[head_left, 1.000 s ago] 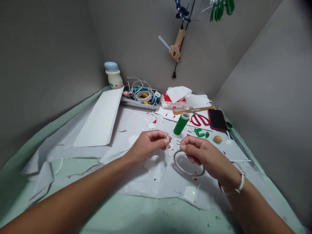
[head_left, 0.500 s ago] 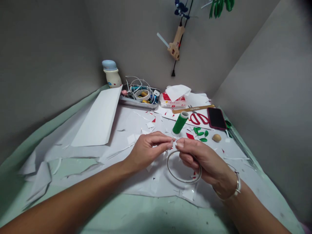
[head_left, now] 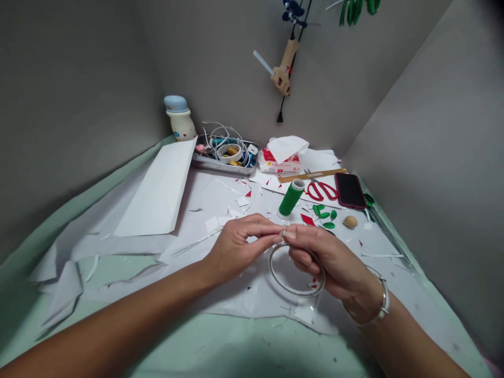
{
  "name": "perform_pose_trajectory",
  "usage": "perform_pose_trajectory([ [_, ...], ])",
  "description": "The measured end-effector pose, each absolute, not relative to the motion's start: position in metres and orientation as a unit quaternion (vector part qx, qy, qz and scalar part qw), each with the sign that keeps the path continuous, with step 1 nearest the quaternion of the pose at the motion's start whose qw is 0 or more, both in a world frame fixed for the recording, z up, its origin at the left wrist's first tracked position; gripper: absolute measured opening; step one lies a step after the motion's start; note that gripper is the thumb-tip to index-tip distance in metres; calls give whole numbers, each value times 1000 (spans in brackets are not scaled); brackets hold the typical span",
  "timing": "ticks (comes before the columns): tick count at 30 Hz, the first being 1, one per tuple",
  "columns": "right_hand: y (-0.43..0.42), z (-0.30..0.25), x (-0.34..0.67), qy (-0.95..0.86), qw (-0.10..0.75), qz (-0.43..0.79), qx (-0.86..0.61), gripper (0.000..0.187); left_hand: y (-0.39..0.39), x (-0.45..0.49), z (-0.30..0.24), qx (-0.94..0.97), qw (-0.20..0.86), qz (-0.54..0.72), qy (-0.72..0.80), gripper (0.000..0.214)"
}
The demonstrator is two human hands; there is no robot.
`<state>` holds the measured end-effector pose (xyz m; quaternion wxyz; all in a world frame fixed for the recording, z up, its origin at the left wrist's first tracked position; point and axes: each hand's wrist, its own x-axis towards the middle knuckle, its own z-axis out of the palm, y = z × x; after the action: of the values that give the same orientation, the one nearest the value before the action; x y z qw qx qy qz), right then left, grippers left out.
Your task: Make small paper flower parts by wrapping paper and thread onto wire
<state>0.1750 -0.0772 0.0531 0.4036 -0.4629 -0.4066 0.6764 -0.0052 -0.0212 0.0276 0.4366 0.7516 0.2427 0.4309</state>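
Hands together, left hand (head_left: pixel 240 249) and right hand (head_left: pixel 326 260) pinching a tiny white paper scrap (head_left: pixel 282 233) fingertip to fingertip, thin wire ring (head_left: pixel 297 294) hooked in the right fingers, above a scrap-strewn paper sheet (head_left: pixel 255 302).

Left arm (head_left: pixel 118 320): reaching in low from bottom left;
Left hand (head_left: pixel 240 249): up on its side, pinching hard, fingertips (head_left: pixel 276 239) aimed right;
Right arm (head_left: pixel 409 336): driving in from bottom right;
Right hand (head_left: pixel 326 260): curled over, fingers tucked under;
Contact: both hands meeting right at the tips!
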Motion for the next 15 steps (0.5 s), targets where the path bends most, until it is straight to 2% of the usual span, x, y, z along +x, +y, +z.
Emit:
perform_pose_trajectory([
  [15, -78, 49, 176, -383, 405, 705, -438, 20, -27, -6, 31, 780, 384, 420, 261, 18],
])
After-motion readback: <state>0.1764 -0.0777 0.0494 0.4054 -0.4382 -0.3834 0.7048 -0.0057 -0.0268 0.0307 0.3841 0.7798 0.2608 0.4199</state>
